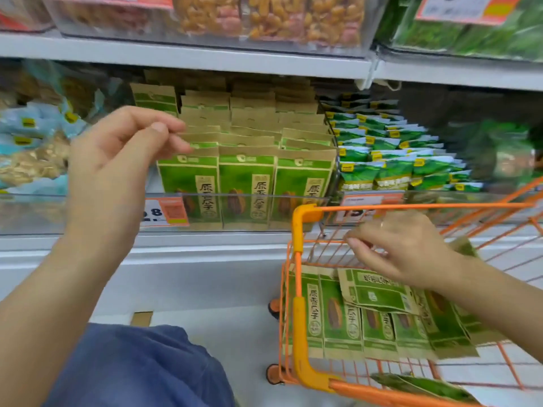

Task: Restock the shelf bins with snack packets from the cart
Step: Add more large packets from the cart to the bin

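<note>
1. The snack packets (pixel 246 183) were flat, rectangular pouches of brown kraft paper with a bright green front panel, a vertical cream label with printed characters and a dark oval picture beneath it.
2. At the centre of the frame they stood upright in the shelf bin (pixel 235 198), packed in three columns side by side, with three packets across the front and more rows behind, too many and too blurred to count.
3. The bin had a clear, glossy plastic front wall, with an orange price tag (pixel 169 212) fixed to its lower left.
4. At the lower right of the frame, more of the same packets (pixel 340 318) lay in the cart (pixel 299 318), an orange wire basket with a thicker yellow-orange rim; about six stood in a row on the cart's floor, with one packet (pixel 376 292) lying crosswise on top, its printed back upward.
5. The left hand (pixel 117 160) was raised at the centre left of the frame, in front of the bin, its fingers (pixel 164 136) loosely curled and holding nothing.
6. The right hand (pixel 402 251) hung over the cart, above the crosswise packet, its fingers (pixel 361 245) bent downward; I could not tell whether they gripped anything.
7. Smaller green and white packets (pixel 390 160) filled the neighbouring bin to the right.
</note>
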